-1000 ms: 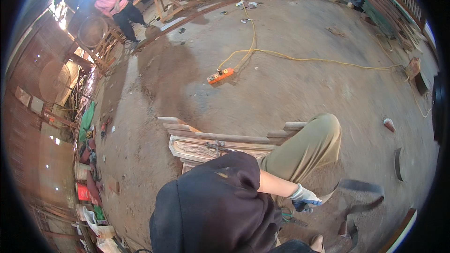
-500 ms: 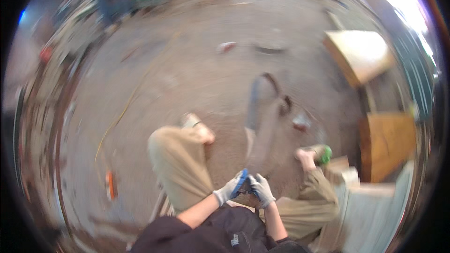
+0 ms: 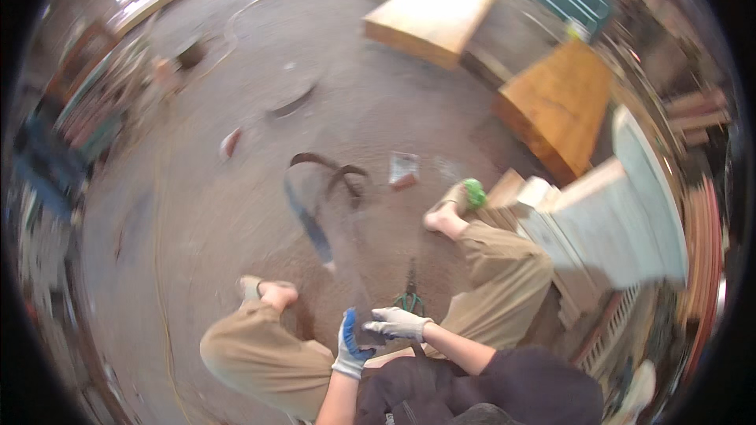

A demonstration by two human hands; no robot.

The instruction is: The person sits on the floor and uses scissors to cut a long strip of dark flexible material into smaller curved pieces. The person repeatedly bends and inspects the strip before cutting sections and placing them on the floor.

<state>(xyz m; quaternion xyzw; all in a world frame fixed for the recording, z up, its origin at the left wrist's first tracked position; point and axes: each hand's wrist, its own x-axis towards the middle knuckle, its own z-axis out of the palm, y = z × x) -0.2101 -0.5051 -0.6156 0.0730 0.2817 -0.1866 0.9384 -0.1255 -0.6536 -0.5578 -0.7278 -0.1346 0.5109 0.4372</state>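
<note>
Both my hands wear white work gloves with blue palms. My left hand (image 3: 352,346) has its fingers upright and its thumb apart, with nothing visible in it. My right hand (image 3: 399,324) stretches its fingers toward the left one, a small gap between them. Just beyond the right hand, on the floor between my legs, lies a pair of scissors (image 3: 409,301) with green handles and dark blades. A long dark strip (image 3: 313,159), curled at its far end, lies farther out. Its near part is blurred, so I cannot tell whether it reaches my hands.
A small packet (image 3: 404,170) and a red-and-white piece (image 3: 230,144) lie on the floor, with a dark curved scrap (image 3: 294,101) beyond. Thick wooden blocks (image 3: 559,102) stand at right, near stacked pale boards (image 3: 610,224). A yellow cord (image 3: 161,291) runs along the left.
My view has swung to the right, so the floor things appear farther left. My hands, formerly close together around something dark, are now apart. The green-handled scissors now show on the floor.
</note>
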